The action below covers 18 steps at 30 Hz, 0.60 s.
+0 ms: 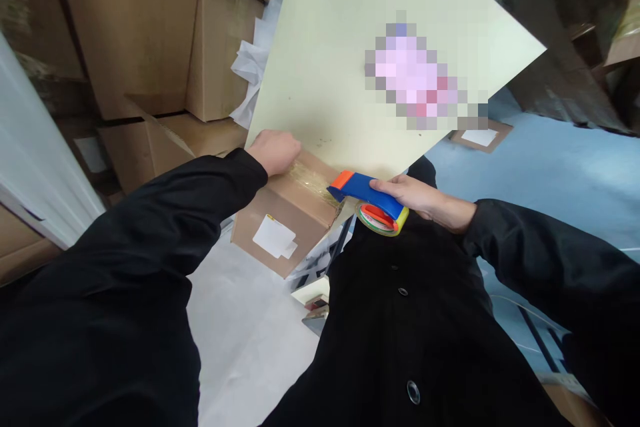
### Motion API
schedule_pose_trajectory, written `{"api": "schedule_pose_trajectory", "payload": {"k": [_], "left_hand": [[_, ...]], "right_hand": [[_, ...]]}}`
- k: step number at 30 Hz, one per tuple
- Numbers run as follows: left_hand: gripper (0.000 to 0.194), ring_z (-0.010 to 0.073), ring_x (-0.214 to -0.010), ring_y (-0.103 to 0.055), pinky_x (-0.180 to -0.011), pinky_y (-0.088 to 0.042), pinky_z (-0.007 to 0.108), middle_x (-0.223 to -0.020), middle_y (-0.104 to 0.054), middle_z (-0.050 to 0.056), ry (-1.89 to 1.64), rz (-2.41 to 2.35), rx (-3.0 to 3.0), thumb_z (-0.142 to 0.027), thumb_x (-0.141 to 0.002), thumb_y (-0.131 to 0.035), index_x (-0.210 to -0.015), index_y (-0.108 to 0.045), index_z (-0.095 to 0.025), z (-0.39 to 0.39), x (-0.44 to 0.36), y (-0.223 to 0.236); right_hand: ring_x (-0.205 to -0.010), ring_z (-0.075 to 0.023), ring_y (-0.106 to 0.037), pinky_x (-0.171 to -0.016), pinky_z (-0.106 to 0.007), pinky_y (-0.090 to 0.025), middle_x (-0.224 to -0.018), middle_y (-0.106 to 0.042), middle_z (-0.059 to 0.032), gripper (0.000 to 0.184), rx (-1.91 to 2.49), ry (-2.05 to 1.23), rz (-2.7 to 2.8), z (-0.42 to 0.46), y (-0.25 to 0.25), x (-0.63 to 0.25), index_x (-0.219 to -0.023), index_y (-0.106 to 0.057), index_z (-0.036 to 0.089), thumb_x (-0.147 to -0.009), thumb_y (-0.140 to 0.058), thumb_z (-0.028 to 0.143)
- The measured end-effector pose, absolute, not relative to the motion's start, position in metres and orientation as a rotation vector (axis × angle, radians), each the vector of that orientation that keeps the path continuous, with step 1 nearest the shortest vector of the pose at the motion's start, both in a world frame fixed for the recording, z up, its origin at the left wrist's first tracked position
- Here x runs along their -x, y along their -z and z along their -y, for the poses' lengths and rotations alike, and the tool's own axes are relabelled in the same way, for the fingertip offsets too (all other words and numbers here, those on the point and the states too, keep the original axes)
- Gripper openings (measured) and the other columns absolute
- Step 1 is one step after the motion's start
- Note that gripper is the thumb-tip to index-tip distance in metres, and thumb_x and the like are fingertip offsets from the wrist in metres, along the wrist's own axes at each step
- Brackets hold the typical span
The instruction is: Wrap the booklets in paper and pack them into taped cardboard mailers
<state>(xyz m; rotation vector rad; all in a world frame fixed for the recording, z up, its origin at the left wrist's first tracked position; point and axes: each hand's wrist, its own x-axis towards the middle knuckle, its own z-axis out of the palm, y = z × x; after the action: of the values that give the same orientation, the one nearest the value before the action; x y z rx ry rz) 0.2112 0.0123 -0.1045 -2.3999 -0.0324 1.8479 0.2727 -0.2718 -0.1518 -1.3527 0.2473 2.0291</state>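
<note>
Gripping my blue-orange plastic tape dispenser in right fingers, left fingers curled on brown cardboard box, tilting could crease clear tape.

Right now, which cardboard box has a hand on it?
The taped box at the edge of the table, beside the blue tape dispenser. The left hand rests on it; the other boxes in view have no hand on them.

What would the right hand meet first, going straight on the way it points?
Leading with the tape dispenser it holds, the right hand would likely meet the taped cardboard box first; the dispenser's tip looks right at its edge, though one view leaves contact unclear.
</note>
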Motion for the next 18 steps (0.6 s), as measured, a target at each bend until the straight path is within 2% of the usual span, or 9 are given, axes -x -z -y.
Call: {"api": "schedule_pose_trajectory", "payload": {"k": [6,10,14,16,18], "left_hand": [[0.029,0.0330,-0.098,-0.063,-0.080,-0.043,0.040,-0.095,-0.069,0.016,-1.796,-0.067,2.418,-0.032,-0.083,-0.053,-0.098,-0.072,-0.016,-0.015,-0.204,0.100],[0.032,0.0331,-0.096,-0.063,-0.078,-0.043,0.040,-0.093,-0.068,0.016,-1.759,-0.089,2.415,-0.035,-0.085,-0.050,-0.097,-0.072,-0.015,-0.014,-0.200,0.096],[0.041,0.0325,-0.100,-0.060,-0.080,-0.043,0.040,-0.098,-0.067,0.017,-1.637,-0.082,2.506,-0.036,-0.086,-0.051,-0.117,-0.063,-0.013,-0.018,-0.196,0.092],[0.047,0.0309,-0.108,-0.056,-0.085,-0.042,0.039,-0.108,-0.065,0.016,-1.586,-0.164,2.626,-0.034,-0.086,-0.051,-0.128,-0.055,-0.015,-0.021,-0.192,0.093],[0.043,0.0272,-0.116,-0.052,-0.092,-0.039,0.037,-0.120,-0.062,0.012,-1.660,-0.307,2.738,-0.031,-0.088,-0.046,-0.129,-0.055,-0.019,-0.024,-0.186,0.095]], "right_hand": [[-0.051,-0.0144,-0.061,-0.047,-0.023,-0.048,-0.063,-0.071,-0.0071,0.041,1.341,-2.044,-0.280,0.270,0.149,-0.269,-0.063,-0.068,0.017,-0.080,-0.066,0.053],[-0.048,-0.0142,-0.060,-0.044,-0.023,-0.046,-0.061,-0.070,-0.0074,0.039,1.330,-2.017,-0.307,0.269,0.150,-0.266,-0.062,-0.068,0.016,-0.078,-0.069,0.051],[-0.045,-0.0141,-0.058,-0.042,-0.023,-0.045,-0.058,-0.068,-0.0073,0.037,1.296,-1.999,-0.323,0.270,0.153,-0.264,-0.062,-0.068,0.016,-0.077,-0.071,0.049],[-0.043,-0.0131,-0.056,-0.041,-0.023,-0.043,-0.055,-0.067,-0.0063,0.036,1.290,-2.005,-0.313,0.270,0.154,-0.264,-0.061,-0.068,0.016,-0.078,-0.070,0.048],[-0.040,-0.0116,-0.052,-0.039,-0.022,-0.041,-0.049,-0.064,-0.0047,0.037,1.268,-2.015,-0.289,0.270,0.154,-0.263,-0.058,-0.066,0.017,-0.079,-0.070,0.047]]}}
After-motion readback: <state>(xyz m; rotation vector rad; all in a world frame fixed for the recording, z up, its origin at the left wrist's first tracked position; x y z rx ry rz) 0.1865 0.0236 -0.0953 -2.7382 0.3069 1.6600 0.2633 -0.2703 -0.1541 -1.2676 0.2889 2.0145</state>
